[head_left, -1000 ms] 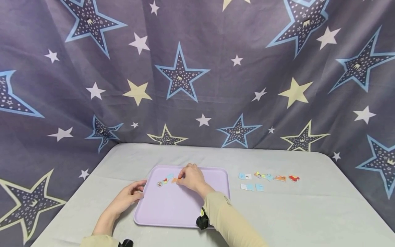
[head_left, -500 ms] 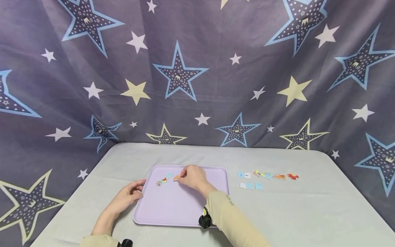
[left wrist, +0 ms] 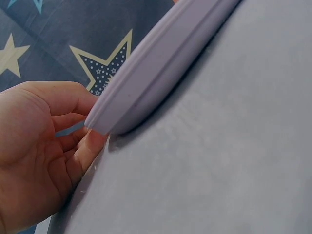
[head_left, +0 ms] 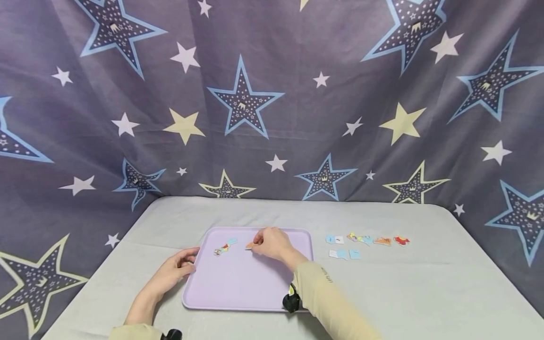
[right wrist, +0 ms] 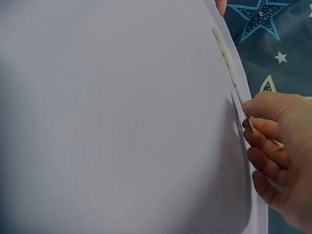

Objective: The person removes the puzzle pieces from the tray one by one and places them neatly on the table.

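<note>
An orange jigsaw-like cut-out piece is pinched between the thumb and fingers of my right hand, over the lilac tray. In the right wrist view the piece appears almost edge-on as a thin pale strip. Left of it, a blue, red and patterned group of pieces lies on the tray. My left hand stays at the tray's left side. The left wrist view has the tray's rim between thumb and fingers; the thumb's tip is hidden behind it.
To the right of the tray, several colourful pieces lie on the grey cloth-covered table: blue and white ones, a yellow and blue group, an orange one and a red one. A star-patterned curtain hangs behind.
The right hand has shifted to the right with the orange piece, away from the blue, red and patterned group on the tray. The left hand has stayed at the tray's edge.
</note>
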The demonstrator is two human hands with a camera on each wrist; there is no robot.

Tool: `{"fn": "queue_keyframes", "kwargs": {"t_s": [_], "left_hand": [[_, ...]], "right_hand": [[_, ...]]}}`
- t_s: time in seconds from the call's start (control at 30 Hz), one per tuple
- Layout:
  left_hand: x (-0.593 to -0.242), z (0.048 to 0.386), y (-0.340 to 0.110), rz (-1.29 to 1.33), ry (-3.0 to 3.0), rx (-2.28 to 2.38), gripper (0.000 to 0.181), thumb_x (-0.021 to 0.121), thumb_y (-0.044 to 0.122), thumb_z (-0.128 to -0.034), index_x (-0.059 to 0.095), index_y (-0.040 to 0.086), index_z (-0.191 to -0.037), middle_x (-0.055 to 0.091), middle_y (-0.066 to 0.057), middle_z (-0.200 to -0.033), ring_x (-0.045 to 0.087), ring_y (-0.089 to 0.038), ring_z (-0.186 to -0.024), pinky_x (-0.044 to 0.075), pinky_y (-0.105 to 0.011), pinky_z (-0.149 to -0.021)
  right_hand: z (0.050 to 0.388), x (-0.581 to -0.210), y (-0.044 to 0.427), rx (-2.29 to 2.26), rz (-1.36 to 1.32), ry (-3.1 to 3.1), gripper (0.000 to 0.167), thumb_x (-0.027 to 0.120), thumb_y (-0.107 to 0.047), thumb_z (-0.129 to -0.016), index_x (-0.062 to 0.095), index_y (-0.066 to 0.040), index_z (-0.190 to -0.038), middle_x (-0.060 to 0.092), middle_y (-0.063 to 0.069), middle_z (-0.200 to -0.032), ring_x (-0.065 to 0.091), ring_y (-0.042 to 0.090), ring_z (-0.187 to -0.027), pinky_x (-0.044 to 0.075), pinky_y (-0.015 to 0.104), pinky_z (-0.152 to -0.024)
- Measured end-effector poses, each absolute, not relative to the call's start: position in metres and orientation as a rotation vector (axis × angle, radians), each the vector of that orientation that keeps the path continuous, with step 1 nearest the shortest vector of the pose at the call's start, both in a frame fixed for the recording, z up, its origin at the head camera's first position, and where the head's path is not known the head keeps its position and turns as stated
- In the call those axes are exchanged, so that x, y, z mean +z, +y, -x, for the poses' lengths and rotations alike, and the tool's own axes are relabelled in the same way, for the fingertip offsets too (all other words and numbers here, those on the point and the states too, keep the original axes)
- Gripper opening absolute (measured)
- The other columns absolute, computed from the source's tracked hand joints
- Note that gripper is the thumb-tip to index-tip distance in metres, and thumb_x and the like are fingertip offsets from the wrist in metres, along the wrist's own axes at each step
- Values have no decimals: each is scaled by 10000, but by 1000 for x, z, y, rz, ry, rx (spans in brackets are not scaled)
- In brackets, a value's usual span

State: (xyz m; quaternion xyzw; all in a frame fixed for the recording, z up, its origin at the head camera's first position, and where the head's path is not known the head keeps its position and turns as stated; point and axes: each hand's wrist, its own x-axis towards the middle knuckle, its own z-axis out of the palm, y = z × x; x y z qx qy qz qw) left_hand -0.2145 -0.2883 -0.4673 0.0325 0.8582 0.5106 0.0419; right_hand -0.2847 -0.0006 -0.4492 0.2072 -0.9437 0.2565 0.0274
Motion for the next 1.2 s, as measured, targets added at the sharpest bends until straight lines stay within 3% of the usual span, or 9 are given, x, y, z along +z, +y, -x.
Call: {"fn": "queue_keyframes", "kwargs": {"t_s": [0.3, 1.2], "left_hand": [[-466, 214, -288, -97, 2635, 1556, 550, 594, 62, -795, 427, -21, -1313, 505, -148, -1082, 448, -81, -819, 387, -204, -651], [-467, 214, -289, -113, 2620, 1584, 555, 592, 44, -793, 417, -29, -1315, 511, -161, -1081, 470, -96, -823, 403, -203, -675]], "right_hand": [[284, -438, 19, 790, -728, -2891, 98, 665, -263, -724, 670, -210, -806, 553, -146, -653, 471, 23, -580, 368, 202, -545], [263, -434, 89, 715, -855, -2700, 115, 678, -257, -729, 686, -219, -838, 564, -109, -775, 522, 71, -717, 397, 217, -616]]}}
